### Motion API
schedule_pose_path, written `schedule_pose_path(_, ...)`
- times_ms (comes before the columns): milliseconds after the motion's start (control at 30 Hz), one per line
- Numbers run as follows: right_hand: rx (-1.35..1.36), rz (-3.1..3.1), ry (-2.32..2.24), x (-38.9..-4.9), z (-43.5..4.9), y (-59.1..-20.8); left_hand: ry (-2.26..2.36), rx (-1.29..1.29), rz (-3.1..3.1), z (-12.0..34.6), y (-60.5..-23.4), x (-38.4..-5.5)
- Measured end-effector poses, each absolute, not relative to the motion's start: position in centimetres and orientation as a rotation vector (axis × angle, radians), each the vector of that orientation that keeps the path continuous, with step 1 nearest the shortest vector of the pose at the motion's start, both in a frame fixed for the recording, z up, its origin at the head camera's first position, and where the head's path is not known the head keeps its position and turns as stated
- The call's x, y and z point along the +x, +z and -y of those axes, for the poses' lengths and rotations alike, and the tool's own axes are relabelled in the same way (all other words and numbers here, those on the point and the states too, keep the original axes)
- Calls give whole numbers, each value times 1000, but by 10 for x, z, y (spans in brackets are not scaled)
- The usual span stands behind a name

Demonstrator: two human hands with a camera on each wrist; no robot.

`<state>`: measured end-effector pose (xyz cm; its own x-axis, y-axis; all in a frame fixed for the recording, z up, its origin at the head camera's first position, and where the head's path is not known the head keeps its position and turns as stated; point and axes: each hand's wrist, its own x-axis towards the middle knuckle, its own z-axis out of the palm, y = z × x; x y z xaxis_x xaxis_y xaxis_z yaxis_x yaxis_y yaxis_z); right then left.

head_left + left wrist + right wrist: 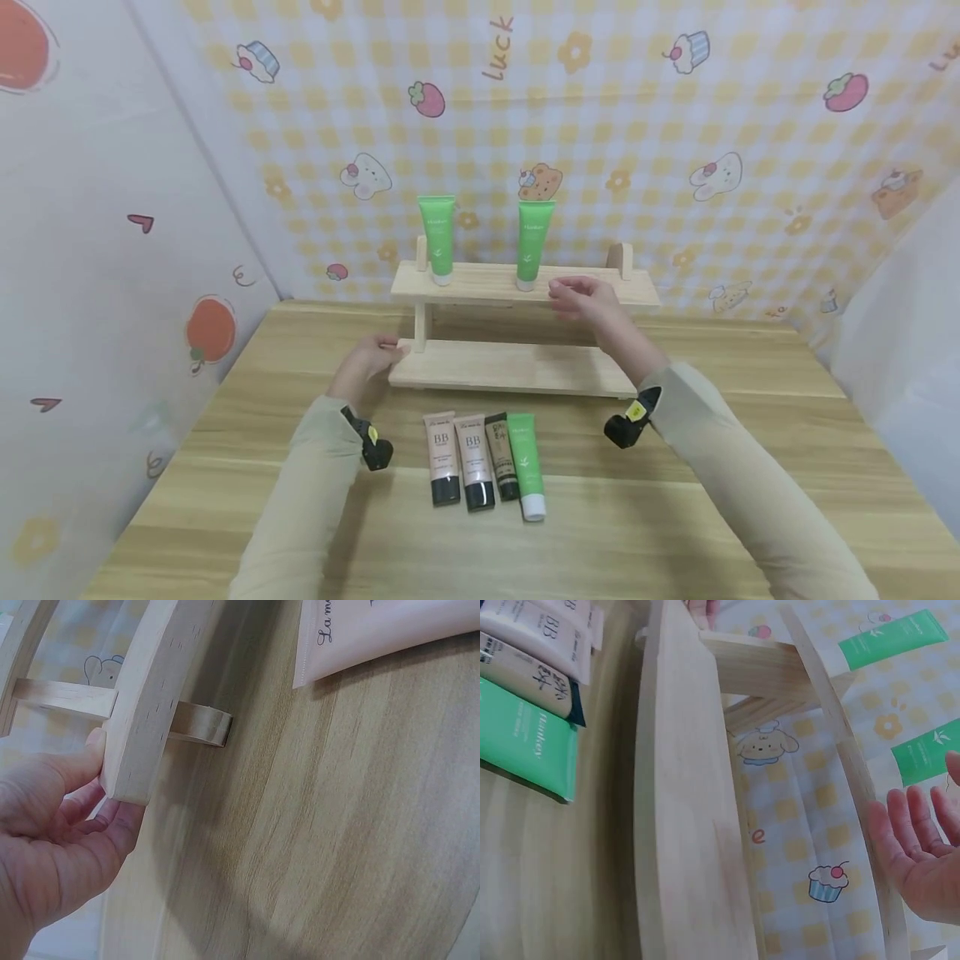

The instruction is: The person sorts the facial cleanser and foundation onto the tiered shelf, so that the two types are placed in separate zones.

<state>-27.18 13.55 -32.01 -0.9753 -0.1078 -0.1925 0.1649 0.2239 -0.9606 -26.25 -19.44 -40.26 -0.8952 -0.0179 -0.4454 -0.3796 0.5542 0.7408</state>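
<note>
A two-tier wooden shelf rack stands at the back of the table. My left hand (367, 360) grips the left end of its lower board (510, 367); the left wrist view shows the thumb (93, 750) on top and the fingers curled beneath. Two green tubes stand upright, caps down, on the upper board (476, 279): one green tube (438, 237) at the left, another green tube (533, 242) near the middle. Just right of the middle tube, my right hand (585, 302) is at the upper board's front edge, fingers loosely bent and holding nothing.
In front of the rack lie two pink BB cream tubes (443, 454) with black caps, a slim gold-brown tube (501, 454) and a third green tube (527, 462), side by side. Behind the rack hangs a yellow-checked cloth (495, 125). Both wrists wear black cameras.
</note>
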Motion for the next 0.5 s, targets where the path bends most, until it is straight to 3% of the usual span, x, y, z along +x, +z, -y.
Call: schedule_pose_path(500, -95, -2132, -1652, -245, -140, -350, 1361, -338, -2359, 190, -403, -262)
